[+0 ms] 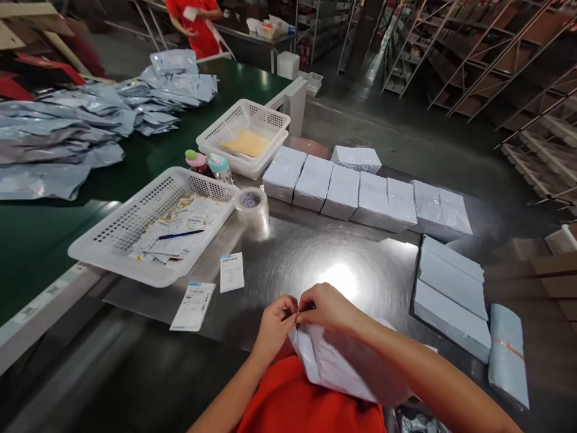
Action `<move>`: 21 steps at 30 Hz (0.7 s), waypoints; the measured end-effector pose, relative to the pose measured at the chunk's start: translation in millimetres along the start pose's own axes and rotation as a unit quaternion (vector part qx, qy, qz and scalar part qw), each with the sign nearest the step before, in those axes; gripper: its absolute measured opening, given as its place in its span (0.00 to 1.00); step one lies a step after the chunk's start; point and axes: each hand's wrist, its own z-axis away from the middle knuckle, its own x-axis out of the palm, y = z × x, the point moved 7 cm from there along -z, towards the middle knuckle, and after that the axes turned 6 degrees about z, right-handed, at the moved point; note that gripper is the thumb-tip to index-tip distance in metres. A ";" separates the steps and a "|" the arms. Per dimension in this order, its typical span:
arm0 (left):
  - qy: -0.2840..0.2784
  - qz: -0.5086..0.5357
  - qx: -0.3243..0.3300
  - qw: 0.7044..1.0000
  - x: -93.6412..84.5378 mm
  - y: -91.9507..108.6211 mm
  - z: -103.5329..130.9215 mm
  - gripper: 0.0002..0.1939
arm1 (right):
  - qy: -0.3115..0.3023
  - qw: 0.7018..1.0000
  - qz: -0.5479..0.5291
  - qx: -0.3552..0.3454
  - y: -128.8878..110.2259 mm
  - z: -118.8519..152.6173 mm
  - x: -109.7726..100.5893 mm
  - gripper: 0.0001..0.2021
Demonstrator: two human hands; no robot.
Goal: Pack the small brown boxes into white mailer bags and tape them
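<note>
Both hands meet at the near edge of the steel bench (315, 252), pinching the top edge of a white poly mailer bag (336, 361) that hangs down toward the person's lap over red clothing. The left hand (276, 322) has thumb and fingertips closed on the bag's corner; the right hand (327, 308) is closed on the same edge, just touching the left, its forearm lying across the bag and hiding part of it.

Just left of the hands, two printed labels (193, 307) lie flat on the bench, one nearer the edge, the other (231, 272) a little further back. Behind them sits a white perforated basket (148, 225) holding papers and a blue pen (180, 235). A roll of clear tape (251, 205) stands beside the basket's far corner, with two small bottles (208, 163) just behind. Further back is a second white basket (246, 135) with a yellow sheet inside. A row of wrapped white packs (360, 195) runs along the far side of the bench; stacked grey mailers (451, 294) lie to the right, well apart from the hands. Silver-blue bags (67, 132) are heaped on the green conveyor (36, 240) at left. A person in red (196, 24) stands far behind
</note>
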 end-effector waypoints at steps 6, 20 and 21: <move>-0.002 -0.033 -0.007 0.999 0.6 1.3 2.0 0.13 | -0.022 0.982 -0.188 0.018 8.1 -4.0 2.5 0.07; 0.025 -0.039 -0.011 0.999 -3.9 -2.6 5.9 0.11 | -0.075 0.985 -0.157 0.004 13.9 -5.5 4.7 0.04; 0.016 -0.048 -0.018 0.999 -2.4 -2.4 5.5 0.10 | -0.066 0.986 -0.151 0.009 13.3 -5.6 4.3 0.03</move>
